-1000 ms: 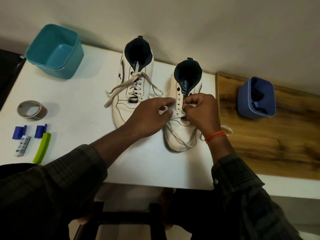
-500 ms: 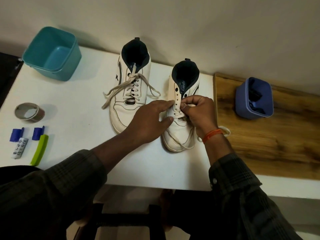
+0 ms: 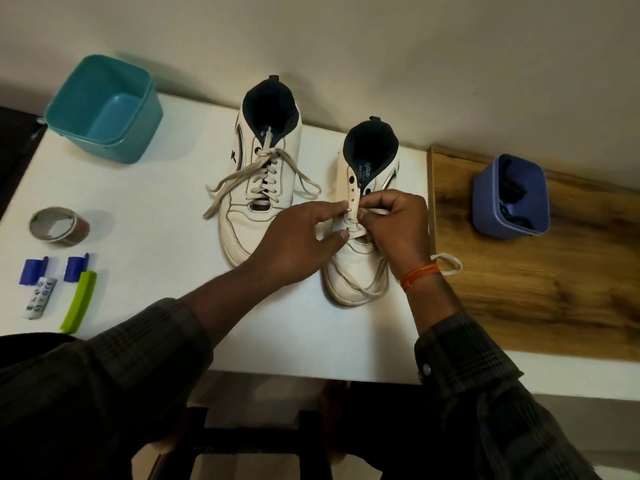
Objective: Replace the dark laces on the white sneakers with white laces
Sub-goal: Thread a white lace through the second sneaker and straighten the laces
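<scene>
Two white sneakers stand side by side on the white table (image 3: 156, 209), toes toward me. The left sneaker (image 3: 263, 188) is fully laced with a white lace, its ends lying loose to both sides. The right sneaker (image 3: 360, 216) carries a white lace (image 3: 446, 265) only through its lower eyelets; the slack loops over the toe and out to the right. My left hand (image 3: 301, 240) holds the left eyelet flap between forefinger and thumb. My right hand (image 3: 394, 223) pinches the lace end at an eyelet. The dark laces lie in the blue-violet tub (image 3: 512, 199).
A teal tub (image 3: 104, 109) stands at the back left. A roll of tape (image 3: 59, 226), two blue caps (image 3: 33, 271), a small white tube and a green tool (image 3: 79, 303) lie at the left edge. A wooden board (image 3: 540, 285) adjoins the table on the right.
My left hand's fingers have straightened and slid up along the right sneaker's eyelet flap. My right hand stays at the eyelets, working the lace end.
</scene>
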